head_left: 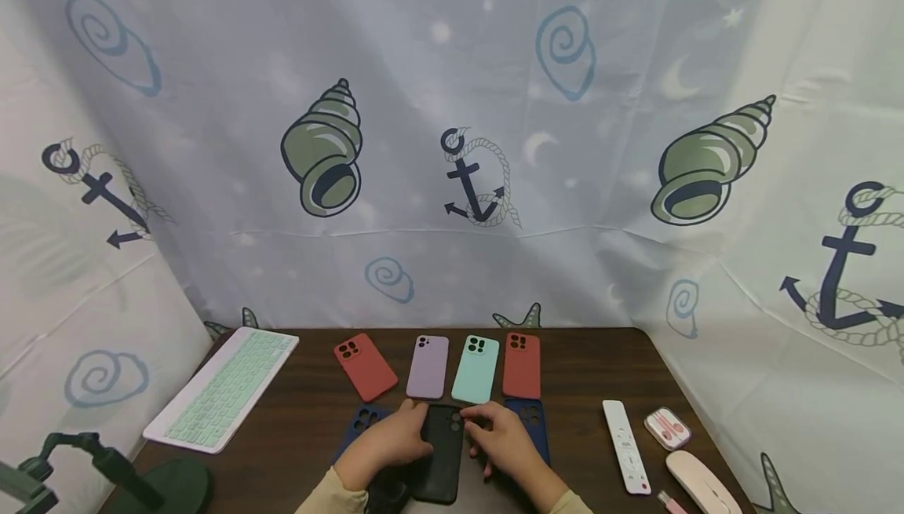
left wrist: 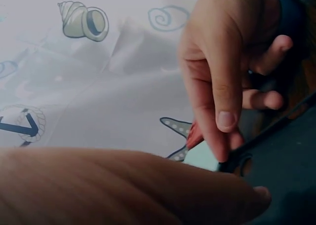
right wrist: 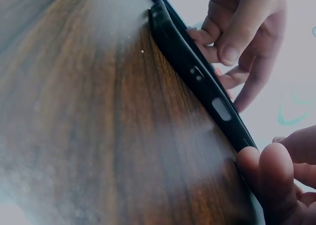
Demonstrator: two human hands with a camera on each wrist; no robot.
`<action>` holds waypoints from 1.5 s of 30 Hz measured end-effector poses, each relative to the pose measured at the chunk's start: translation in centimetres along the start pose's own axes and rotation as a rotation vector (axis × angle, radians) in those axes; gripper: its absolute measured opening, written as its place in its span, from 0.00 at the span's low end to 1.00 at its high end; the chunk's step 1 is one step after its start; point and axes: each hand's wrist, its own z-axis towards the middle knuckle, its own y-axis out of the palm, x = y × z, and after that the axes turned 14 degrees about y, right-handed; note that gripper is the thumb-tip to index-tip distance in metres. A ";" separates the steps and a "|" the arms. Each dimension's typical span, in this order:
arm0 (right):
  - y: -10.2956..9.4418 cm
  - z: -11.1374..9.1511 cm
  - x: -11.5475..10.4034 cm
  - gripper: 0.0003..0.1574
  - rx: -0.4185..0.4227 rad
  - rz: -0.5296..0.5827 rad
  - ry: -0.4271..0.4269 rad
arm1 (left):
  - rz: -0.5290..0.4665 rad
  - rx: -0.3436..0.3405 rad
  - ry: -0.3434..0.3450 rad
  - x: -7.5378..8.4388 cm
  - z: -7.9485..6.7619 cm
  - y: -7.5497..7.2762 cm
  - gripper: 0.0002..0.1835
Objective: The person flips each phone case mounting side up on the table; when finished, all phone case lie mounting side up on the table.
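A pale grey-blue fabric sheet (head_left: 452,271), printed with green shells, navy anchors and blue spirals, hangs beyond the rectangular matte black phone case (head_left: 443,467). The dark brown wood-grain tabletop (head_left: 575,365) spreads around and below that case. Far to the case's left lies a white keyboard with mint-green keys (head_left: 229,388), set at a slant; nearer the person on that same side stands a dark green jointed stand with a round base (head_left: 173,487), cut off by the frame.

Both hands are on the black case, in front of the person. The left hand (head_left: 391,439) grips its left side, thumb lying over the edge. The right hand (head_left: 500,435) pinches its upper right corner, beside the camera openings, with the other fingers loosely bent.

In a row beyond the black case lie a tilted red phone case (head_left: 366,367) to its left, a lilac phone case (head_left: 427,369) slightly left, a mint phone case (head_left: 476,370) slightly right and an upright red phone case (head_left: 522,366) farther right. A navy phone case (head_left: 346,437) sits on its left and another navy case (head_left: 541,434) on its right, each partly covered by a hand.

Well to the black case's right are a slim white remote (head_left: 626,447), a white mouse (head_left: 701,483), a small square white-and-pink case (head_left: 667,428) and a pink cable plug (head_left: 669,502).
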 end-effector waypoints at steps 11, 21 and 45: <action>-0.2 -0.2 0.1 0.28 0.010 0.011 -0.016 | -0.016 0.040 0.050 -0.6 0.8 1.1 0.44; 0.3 -0.1 -0.5 0.22 0.058 -0.017 -0.019 | -0.170 0.037 0.084 -1.4 -0.4 0.3 0.45; 7.0 -1.3 -6.6 0.29 -0.283 0.223 0.106 | -0.164 0.445 0.146 -11.2 -8.9 -2.3 0.14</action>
